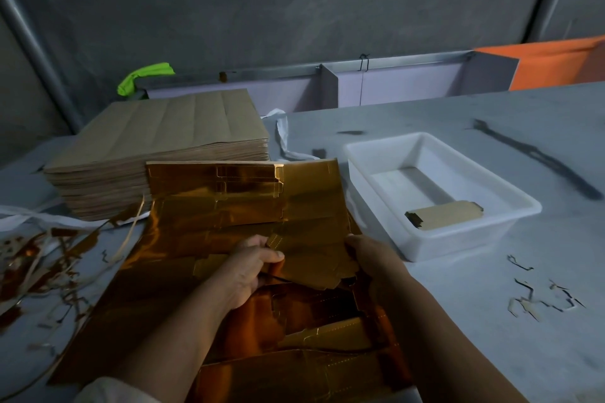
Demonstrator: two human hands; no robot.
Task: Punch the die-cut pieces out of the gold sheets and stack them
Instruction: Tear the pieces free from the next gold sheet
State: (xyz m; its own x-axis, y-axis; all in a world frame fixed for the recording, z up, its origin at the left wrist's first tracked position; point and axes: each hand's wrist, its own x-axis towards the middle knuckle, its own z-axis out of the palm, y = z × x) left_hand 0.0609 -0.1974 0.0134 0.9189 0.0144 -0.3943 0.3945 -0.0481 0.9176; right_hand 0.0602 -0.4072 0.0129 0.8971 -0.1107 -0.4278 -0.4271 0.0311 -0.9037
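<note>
A large gold foil sheet (209, 226) with die-cut outlines lies on the grey table in front of me. My left hand (253, 267) and my right hand (370, 255) both grip a die-cut gold piece (311, 258) at the sheet's middle, one hand at each end, thumbs on top. More gold sheet (294, 366) lies under my forearms. One punched piece (443, 219) lies brown side up in a white plastic tray (366, 160) to the right. A thick stack of brown-backed sheets (163, 154) stands at the back left.
Gold and pale offcut strips (49, 258) litter the table at the left. Small scraps (540, 298) lie at the right. A dark smear (537, 157) crosses the table behind the tray. A green cloth (144, 77) and an orange panel (556, 62) sit by the back wall.
</note>
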